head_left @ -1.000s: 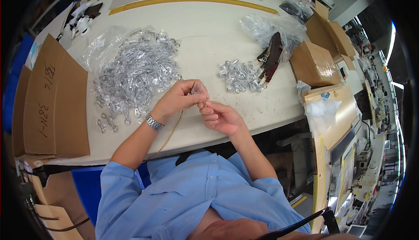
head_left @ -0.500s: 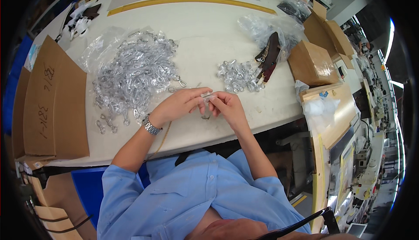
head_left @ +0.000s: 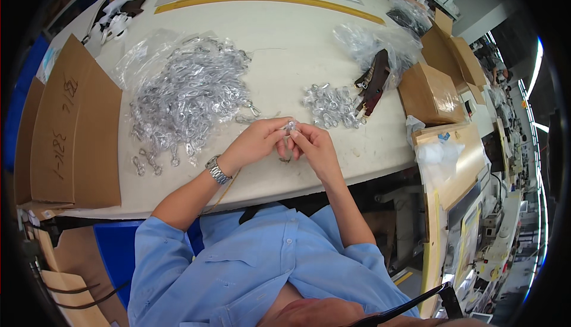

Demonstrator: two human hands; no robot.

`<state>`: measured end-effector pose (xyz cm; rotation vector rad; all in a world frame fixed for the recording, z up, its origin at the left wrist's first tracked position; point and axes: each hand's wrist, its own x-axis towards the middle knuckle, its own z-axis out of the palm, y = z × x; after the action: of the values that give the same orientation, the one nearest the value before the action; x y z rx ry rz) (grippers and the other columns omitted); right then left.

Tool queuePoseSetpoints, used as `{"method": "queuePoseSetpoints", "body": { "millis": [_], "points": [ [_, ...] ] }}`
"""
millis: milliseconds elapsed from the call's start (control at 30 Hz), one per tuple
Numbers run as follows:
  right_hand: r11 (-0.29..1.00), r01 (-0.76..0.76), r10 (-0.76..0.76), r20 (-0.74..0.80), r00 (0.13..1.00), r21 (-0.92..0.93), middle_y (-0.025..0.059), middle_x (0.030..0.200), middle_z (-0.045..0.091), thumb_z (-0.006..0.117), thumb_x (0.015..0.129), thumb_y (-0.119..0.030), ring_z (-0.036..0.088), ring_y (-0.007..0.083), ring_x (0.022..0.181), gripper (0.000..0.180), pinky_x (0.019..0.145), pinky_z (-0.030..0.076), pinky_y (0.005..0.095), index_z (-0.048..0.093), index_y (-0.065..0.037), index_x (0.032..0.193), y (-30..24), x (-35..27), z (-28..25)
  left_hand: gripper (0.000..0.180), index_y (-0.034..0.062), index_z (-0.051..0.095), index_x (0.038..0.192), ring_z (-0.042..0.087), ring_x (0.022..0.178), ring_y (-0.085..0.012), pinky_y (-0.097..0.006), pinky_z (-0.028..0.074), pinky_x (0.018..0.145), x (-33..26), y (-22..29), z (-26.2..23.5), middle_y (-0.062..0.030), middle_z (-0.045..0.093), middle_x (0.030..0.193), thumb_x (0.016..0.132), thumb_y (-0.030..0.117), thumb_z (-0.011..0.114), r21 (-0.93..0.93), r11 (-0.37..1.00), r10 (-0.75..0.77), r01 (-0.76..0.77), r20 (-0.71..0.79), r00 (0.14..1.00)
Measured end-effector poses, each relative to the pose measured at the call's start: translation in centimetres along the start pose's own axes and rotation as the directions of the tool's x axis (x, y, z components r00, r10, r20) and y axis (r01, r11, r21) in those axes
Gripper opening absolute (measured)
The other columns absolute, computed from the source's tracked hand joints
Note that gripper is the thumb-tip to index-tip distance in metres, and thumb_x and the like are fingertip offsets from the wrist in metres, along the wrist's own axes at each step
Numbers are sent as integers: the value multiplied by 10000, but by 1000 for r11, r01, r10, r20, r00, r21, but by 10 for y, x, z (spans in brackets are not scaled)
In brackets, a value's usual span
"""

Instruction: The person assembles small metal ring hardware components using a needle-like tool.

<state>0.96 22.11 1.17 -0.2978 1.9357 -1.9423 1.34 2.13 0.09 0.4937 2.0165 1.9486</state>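
left hand (head_left: pixel 257 142): fingers closed, pinching a small metal clip (head_left: pixel 289 128) from the left. right hand (head_left: pixel 314 144): fingers closed on the same clip from the right. clip: held between both hands just above the table (head_left: pixel 285 53) edge, mostly hidden by fingertips. big clip heap (head_left: pixel 187 98): on clear plastic, left of the hands. small clip pile (head_left: pixel 331 104): just beyond the right hand. box (head_left: pixel 429 93): far right. risk, as judged: the tiny clip slips from the pinch and drops off the near edge, or falls among loose clips and gets mixed.

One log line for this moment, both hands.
left hand: pinching small silver metal clip | right hand: on same clip | large clip pile: left | small pile: right
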Motion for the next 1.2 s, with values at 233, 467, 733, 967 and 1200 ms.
{"method": "queuePoseSetpoints", "body": {
  "millis": [233, 467, 733, 967, 1200],
  "points": [
    [999, 7, -7, -5, 1000, -46, -14, 779, 635, 580, 1099, -155, 557, 51, 623, 211, 572, 481, 231, 718, 4, 1102, 3, 2, -3, 382, 65, 623, 1468, 477, 570, -9, -175, 337, 473, 2, 13, -2, 28, 620, 776, 1115, 132, 493, -162, 964, -222, 213, -40, 974],
    [999, -46, 45, 69, 997, 12, -6, 763, 624, 595, 1096, -163, 564, 54, 629, 220, 585, 518, 235, 708, 25, 1098, 3, 0, -1, 394, 58, 616, 1469, 388, 512, 10, -181, 239, 427, -1, 10, -14, 57, 580, 705, 1097, 177, 567, -401, 873, -265, 277, 88, 960],
    [687, 139, -439, -256, 861, -713, 124, 869, 704, 699, 988, -104, 686, 275, 762, 234, 719, 563, 393, 694, 32, 1179, -30, 19, -46, 307, 55, 689, 1338, 375, 514, 18, -183, 234, 441, -2, 26, -58, 67, 570, 710, 1072, 184, 605, -169, 971, -201, 169, -194, 960],
    [211, 526, -440, 401, 804, -824, 153, 1083, 693, 806, 815, -112, 660, 341, 1047, 301, 878, 561, 438, 703, -20, 1082, -13, 37, 23, 227, 36, 740, 1171, 360, 501, 9, -186, 252, 439, -3, 18, -70, 63, 573, 718, 1080, 184, 595, -287, 958, -148, 19, -434, 889],
    [10, 492, -368, 455, 811, -870, 120, 885, 697, 776, 831, -180, 693, 308, 852, 192, 705, 577, 417, 679, -26, 895, 4, 54, 27, 224, 33, 747, 1167, 412, 521, -6, -197, 299, 468, -5, 22, -68, 46, 603, 738, 1069, 181, 610, -256, 966, -129, 16, -431, 893]
  ]
}}
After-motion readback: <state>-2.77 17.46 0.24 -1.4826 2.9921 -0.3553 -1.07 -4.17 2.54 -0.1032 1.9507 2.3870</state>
